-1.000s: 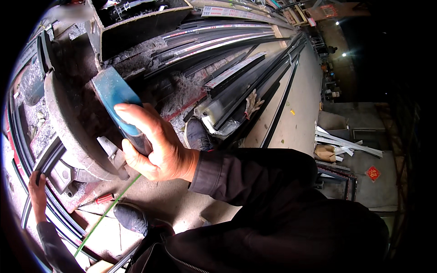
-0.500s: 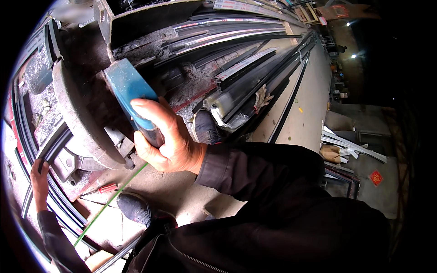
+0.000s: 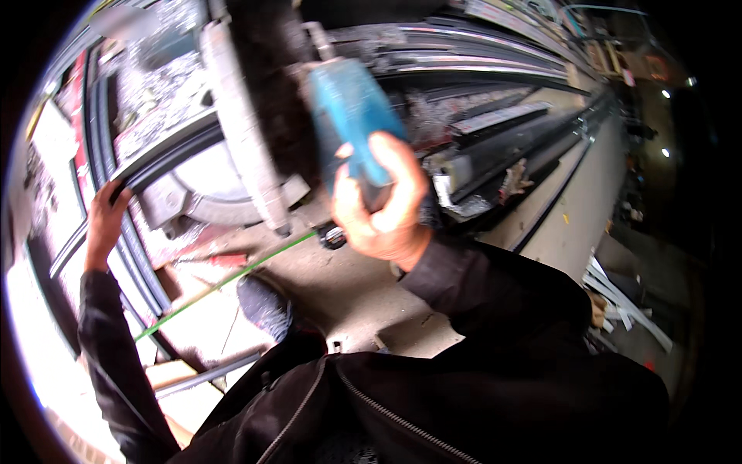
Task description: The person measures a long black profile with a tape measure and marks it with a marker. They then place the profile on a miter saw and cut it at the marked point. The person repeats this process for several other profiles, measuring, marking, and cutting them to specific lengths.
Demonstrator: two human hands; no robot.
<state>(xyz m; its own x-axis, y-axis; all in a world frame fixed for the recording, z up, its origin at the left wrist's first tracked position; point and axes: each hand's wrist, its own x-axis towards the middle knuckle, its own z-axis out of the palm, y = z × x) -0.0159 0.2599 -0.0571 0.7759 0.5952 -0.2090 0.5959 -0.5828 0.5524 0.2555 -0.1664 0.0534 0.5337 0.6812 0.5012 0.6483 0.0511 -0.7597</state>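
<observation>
My right hand (image 3: 390, 209) is wrapped round the blue handle (image 3: 355, 100) of a mitre saw, blurred by motion. Left of the handle stands the saw's grey curved blade guard (image 3: 243, 127); the blade cannot be made out. A dark grooved metal profile (image 3: 174, 147) lies across the saw's grey base (image 3: 166, 213), its right part running behind the guard. At the profile's left end my left hand (image 3: 104, 224) is closed, fingers bent over it.
Metal shavings (image 3: 154, 93) cover the area beyond the profile. A green line (image 3: 270, 257) crosses the floor beside my shoe (image 3: 264, 305), near a blurred red-handled tool (image 3: 224, 260). Long dark profiles (image 3: 471, 73) and a work glove (image 3: 514, 182) lie at right; white strips (image 3: 630, 309) farther off.
The view has shifted, so most things sit farther right. Against the base, the saw's handle and guard have moved right, and the guard looks more upright. Both hands keep their hold.
</observation>
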